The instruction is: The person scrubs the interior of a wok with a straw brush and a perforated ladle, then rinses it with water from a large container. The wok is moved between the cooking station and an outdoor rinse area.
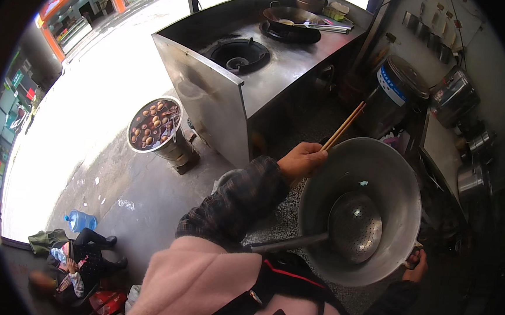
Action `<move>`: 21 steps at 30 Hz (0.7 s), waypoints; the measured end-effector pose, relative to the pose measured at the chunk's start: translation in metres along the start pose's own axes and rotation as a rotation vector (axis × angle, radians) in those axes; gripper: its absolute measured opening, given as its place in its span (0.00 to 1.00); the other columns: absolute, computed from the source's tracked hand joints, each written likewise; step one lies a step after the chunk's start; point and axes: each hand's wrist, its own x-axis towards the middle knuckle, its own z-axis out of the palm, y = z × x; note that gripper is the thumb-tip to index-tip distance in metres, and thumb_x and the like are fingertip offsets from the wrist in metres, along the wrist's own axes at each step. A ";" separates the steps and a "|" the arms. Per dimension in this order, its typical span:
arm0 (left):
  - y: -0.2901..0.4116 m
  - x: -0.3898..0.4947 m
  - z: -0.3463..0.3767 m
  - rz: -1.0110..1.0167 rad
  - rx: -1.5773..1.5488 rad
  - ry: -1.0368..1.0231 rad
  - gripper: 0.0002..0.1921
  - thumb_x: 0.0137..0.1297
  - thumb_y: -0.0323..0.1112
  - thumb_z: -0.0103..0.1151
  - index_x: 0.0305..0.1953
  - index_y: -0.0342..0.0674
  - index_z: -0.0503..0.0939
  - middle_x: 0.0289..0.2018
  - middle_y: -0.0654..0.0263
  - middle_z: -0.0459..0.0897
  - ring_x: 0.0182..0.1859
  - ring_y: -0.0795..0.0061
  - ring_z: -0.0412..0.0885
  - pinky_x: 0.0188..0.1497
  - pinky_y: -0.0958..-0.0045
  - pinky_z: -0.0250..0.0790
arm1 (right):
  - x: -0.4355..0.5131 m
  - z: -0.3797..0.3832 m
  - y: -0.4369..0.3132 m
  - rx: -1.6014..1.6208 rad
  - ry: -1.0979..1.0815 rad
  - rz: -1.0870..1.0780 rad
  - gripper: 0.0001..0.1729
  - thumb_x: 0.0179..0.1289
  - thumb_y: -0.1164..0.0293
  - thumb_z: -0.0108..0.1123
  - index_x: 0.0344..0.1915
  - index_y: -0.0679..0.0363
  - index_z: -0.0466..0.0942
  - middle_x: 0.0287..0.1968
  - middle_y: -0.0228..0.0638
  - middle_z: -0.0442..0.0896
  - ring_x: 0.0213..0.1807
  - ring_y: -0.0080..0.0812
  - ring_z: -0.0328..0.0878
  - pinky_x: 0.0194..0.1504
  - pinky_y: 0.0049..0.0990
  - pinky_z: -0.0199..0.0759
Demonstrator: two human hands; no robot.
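A large metal pot [398, 181] is tilted before me, its wide mouth facing up toward me. My left hand [303, 162] is at its far-left rim, closed around a pair of wooden chopsticks [346, 123] that point away. Whether those fingers also grip the rim, I cannot tell. On the near right side, my right hand [418, 268] grips the pot's handle [412, 259]. A perforated metal skimmer [357, 230] rests inside, and its long dark handle sticks out over the left rim. A small pale scrap [363, 183] clings to the inner wall.
A steel stove counter [279, 84] stands ahead, with a burner [237, 56] and a wok [293, 17]. Left of it is a tall pot of eggs in dark broth [153, 126]. A person [80, 259] sits lower left near a blue water jug [82, 221]. A lidded bin [393, 97] stands right.
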 end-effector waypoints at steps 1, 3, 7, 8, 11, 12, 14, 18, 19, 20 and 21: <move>0.007 0.010 -0.004 0.017 0.004 0.019 0.09 0.63 0.38 0.46 0.31 0.38 0.71 0.19 0.75 0.65 0.21 0.87 0.62 0.21 0.83 0.56 | 0.019 0.015 -0.002 -0.025 -0.083 -0.015 0.09 0.54 0.70 0.58 0.23 0.60 0.69 0.22 0.25 0.67 0.23 0.18 0.61 0.29 0.19 0.59; 0.019 0.030 -0.010 0.084 -0.023 0.057 0.09 0.63 0.38 0.47 0.30 0.39 0.71 0.19 0.76 0.65 0.21 0.87 0.62 0.21 0.83 0.56 | 0.060 0.046 -0.007 -0.077 -0.150 -0.005 0.09 0.54 0.70 0.57 0.22 0.60 0.69 0.21 0.25 0.67 0.23 0.18 0.61 0.29 0.19 0.59; 0.035 0.063 -0.021 0.210 -0.050 0.199 0.09 0.63 0.38 0.46 0.29 0.39 0.70 0.19 0.76 0.64 0.21 0.88 0.61 0.21 0.84 0.55 | 0.147 0.128 -0.011 -0.241 -0.456 -0.114 0.10 0.56 0.67 0.57 0.27 0.63 0.71 0.22 0.26 0.69 0.23 0.19 0.64 0.27 0.20 0.60; 0.039 0.071 -0.026 0.229 -0.081 0.207 0.09 0.64 0.38 0.46 0.30 0.40 0.70 0.19 0.76 0.64 0.21 0.88 0.61 0.21 0.84 0.54 | 0.166 0.151 -0.012 -0.286 -0.524 -0.128 0.10 0.56 0.67 0.56 0.27 0.63 0.71 0.22 0.27 0.69 0.24 0.19 0.64 0.28 0.20 0.60; 0.050 0.085 -0.036 0.335 -0.083 0.366 0.09 0.65 0.37 0.44 0.31 0.40 0.70 0.20 0.77 0.63 0.21 0.89 0.61 0.21 0.86 0.55 | 0.211 0.237 -0.025 -0.365 -0.739 -0.184 0.11 0.57 0.66 0.55 0.25 0.63 0.70 0.21 0.27 0.69 0.24 0.21 0.65 0.31 0.21 0.60; 0.055 0.088 -0.038 0.362 -0.081 0.440 0.09 0.65 0.37 0.44 0.31 0.40 0.69 0.20 0.77 0.63 0.21 0.89 0.61 0.21 0.87 0.55 | 0.220 0.267 -0.028 -0.370 -0.832 -0.181 0.11 0.57 0.66 0.55 0.24 0.62 0.70 0.21 0.27 0.69 0.24 0.20 0.65 0.31 0.21 0.59; 0.067 0.090 -0.040 0.422 -0.127 0.537 0.09 0.65 0.37 0.44 0.31 0.39 0.69 0.20 0.76 0.64 0.20 0.89 0.62 0.21 0.87 0.55 | 0.231 0.332 -0.036 -0.389 -0.952 -0.203 0.12 0.57 0.66 0.55 0.22 0.61 0.69 0.21 0.26 0.68 0.24 0.19 0.64 0.32 0.20 0.58; 0.088 0.087 -0.047 0.473 -0.041 0.761 0.09 0.65 0.36 0.43 0.30 0.39 0.69 0.19 0.76 0.64 0.19 0.89 0.62 0.20 0.87 0.56 | 0.239 0.460 -0.047 -0.375 -1.207 -0.283 0.12 0.58 0.66 0.53 0.21 0.59 0.69 0.21 0.24 0.67 0.24 0.17 0.61 0.30 0.18 0.55; 0.093 0.088 -0.050 0.492 -0.014 0.809 0.09 0.65 0.36 0.43 0.30 0.39 0.68 0.19 0.76 0.64 0.19 0.89 0.61 0.19 0.87 0.56 | 0.239 0.492 -0.047 -0.387 -1.234 -0.252 0.12 0.58 0.67 0.53 0.21 0.59 0.69 0.21 0.24 0.67 0.24 0.16 0.61 0.30 0.17 0.56; 0.097 0.089 -0.053 0.515 0.010 0.862 0.09 0.65 0.36 0.43 0.29 0.39 0.68 0.19 0.76 0.64 0.18 0.89 0.61 0.19 0.87 0.55 | 0.239 0.523 -0.046 -0.364 -1.308 -0.189 0.11 0.58 0.67 0.53 0.21 0.59 0.69 0.21 0.24 0.68 0.24 0.16 0.62 0.29 0.17 0.56; 0.100 0.091 -0.056 0.536 0.035 0.912 0.10 0.66 0.36 0.43 0.29 0.39 0.68 0.18 0.75 0.64 0.18 0.89 0.61 0.19 0.87 0.55 | 0.238 0.554 -0.044 -0.385 -1.337 -0.172 0.11 0.59 0.67 0.53 0.22 0.59 0.70 0.21 0.23 0.68 0.24 0.16 0.62 0.29 0.17 0.56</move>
